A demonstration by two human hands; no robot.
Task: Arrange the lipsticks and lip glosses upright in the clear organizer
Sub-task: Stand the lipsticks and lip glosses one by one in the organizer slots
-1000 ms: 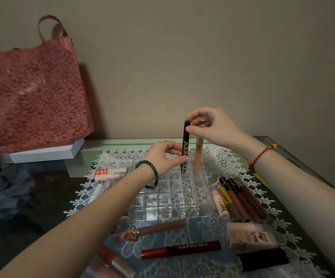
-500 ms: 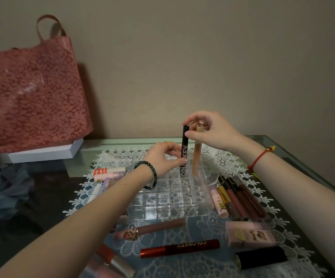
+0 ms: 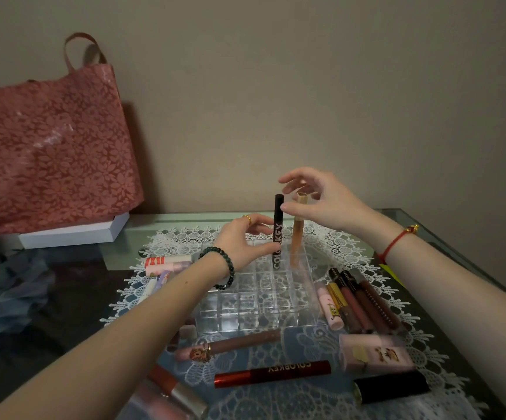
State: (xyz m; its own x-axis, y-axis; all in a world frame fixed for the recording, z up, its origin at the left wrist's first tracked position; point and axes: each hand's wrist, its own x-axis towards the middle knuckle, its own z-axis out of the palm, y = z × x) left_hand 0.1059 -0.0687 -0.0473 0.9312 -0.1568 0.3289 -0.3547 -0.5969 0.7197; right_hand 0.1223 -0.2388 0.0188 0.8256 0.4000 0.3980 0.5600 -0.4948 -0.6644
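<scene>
The clear organizer (image 3: pixel 258 324) sits on a lace mat in the middle of the glass table. A black lip gloss tube (image 3: pixel 278 237) and an orange-tan tube (image 3: pixel 297 237) stand upright side by side in its far cells. My left hand (image 3: pixel 239 241) pinches the lower part of the black tube with thumb and fingertips. My right hand (image 3: pixel 327 204) hovers over the two tube tops with fingers spread; its thumb rests against the top of the black tube, and it holds nothing.
Several glosses (image 3: pixel 358 301) lie right of the organizer. In front lie a brown gloss (image 3: pixel 233 345), a red tube (image 3: pixel 273 374), a pink box (image 3: pixel 376 353) and a black tube (image 3: pixel 391 386). Lipsticks (image 3: pixel 167 262) lie left. A red bag (image 3: pixel 48 153) stands on a white box (image 3: pixel 73 231) at the back left.
My right hand has let go of the orange-tan tube and spread its fingers above it. That tube now stands alone in its cell. My left hand stays at the black tube.
</scene>
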